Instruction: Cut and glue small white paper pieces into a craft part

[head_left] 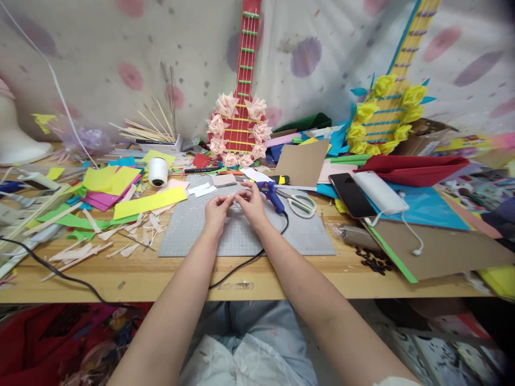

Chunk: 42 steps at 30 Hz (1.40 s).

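Both my hands meet over the grey cutting mat [193, 236] in the middle of the wooden table. My left hand [216, 210] and my right hand [250, 202] pinch a small pale paper strip [232, 197] between their fingertips, just above the mat. A blue glue gun [272, 195] lies right behind my right hand, its black cord running toward me across the mat. Scissors [301, 203] with white handles rest to the right of the gun.
A red paper guitar [240, 96] and a yellow one [388, 107] lean on the back wall. Coloured foam sheets [108, 182], a white thread spool [157, 171] and pale paper scraps [80, 249] lie left. A phone [351, 194], power bank [380, 192] and cardboard [442, 249] lie right.
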Available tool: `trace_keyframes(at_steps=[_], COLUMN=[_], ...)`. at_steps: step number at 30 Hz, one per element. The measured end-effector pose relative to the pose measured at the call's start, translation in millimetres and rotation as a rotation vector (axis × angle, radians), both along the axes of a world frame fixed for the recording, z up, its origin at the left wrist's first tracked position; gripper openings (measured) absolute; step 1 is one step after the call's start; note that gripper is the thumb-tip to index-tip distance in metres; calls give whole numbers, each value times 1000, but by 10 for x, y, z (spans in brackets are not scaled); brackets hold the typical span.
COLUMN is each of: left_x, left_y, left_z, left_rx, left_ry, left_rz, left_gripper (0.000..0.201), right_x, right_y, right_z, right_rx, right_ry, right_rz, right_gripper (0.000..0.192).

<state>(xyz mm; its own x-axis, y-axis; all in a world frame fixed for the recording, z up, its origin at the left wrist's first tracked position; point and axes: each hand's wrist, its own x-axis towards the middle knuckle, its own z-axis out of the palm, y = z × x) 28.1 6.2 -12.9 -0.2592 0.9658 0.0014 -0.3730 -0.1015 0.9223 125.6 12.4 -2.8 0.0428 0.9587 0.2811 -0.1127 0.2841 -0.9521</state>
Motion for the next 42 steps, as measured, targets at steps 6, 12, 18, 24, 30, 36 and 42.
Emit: trace_keyframes(at_steps=[6,12,18,24,30,36,42], left_x=[-37,-55,-59,-53,-53,-68,-75], left_y=[37,55,55,32,0,34,21], left_z=[-34,-37,-43,0,46,-21,-36], left_rx=[44,42,59,28,15,15,18], left_ry=[-106,-248,-232,-249,-224,-150,-4], left_rz=[4,-22,-35,-53,-138,-70,-17], left_gripper=[26,29,27,24,26,21,24], right_x=[-33,-88,-89,-100,-75,-64,-38], right_y=[-34,-5,20,16,17,-5,-37], right_z=[26,-34,-70,-56,-42,-26,33], right_rx=[-25,-69,-86,-106,-142,-95,-39], right_ry=[38,9,9,28,74,11,-62], right_rz=[50,96,75,54,31,29,-50], right_gripper=[41,45,44,42,43,41,35])
